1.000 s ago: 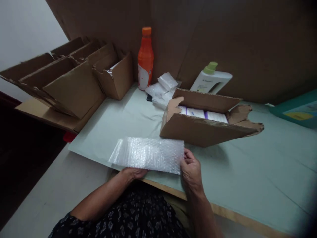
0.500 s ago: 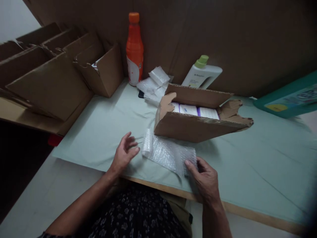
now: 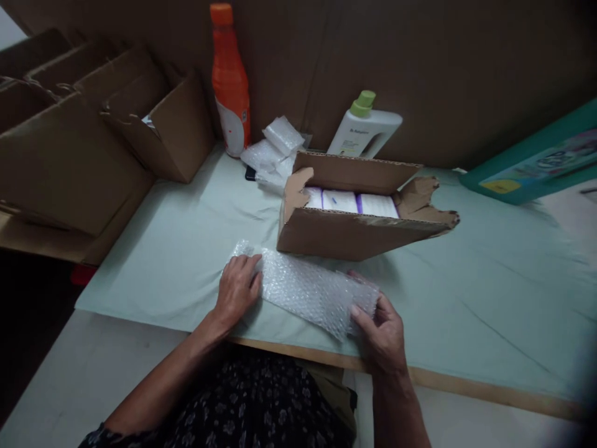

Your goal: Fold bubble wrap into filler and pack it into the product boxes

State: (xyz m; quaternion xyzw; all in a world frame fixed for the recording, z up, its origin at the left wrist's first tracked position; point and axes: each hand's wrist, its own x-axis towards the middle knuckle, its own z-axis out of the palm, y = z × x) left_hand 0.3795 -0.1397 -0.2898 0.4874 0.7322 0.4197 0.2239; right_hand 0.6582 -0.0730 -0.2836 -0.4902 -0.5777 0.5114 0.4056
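Note:
A strip of clear bubble wrap (image 3: pixel 308 287) lies on the pale green sheet (image 3: pixel 186 249) in front of an open cardboard box (image 3: pixel 345 233). My left hand (image 3: pixel 239 287) presses flat on the strip's left end, fingers spread. My right hand (image 3: pixel 382 330) pinches its right end, which lifts slightly. Inside the box lie white packets with purple bands (image 3: pixel 349 202).
An orange bottle (image 3: pixel 228 81) and a white bottle with a green cap (image 3: pixel 361 130) stand at the brown back wall. Small bubble-wrap bundles (image 3: pixel 275 149) lie between them. Folded cardboard boxes (image 3: pixel 84 137) stack at the left. A teal box (image 3: pixel 536 162) lies at the right.
The bubble wrap went from held up flat to lying on the sheet. My left hand let go, then came down on its left end. The view shifted right and down.

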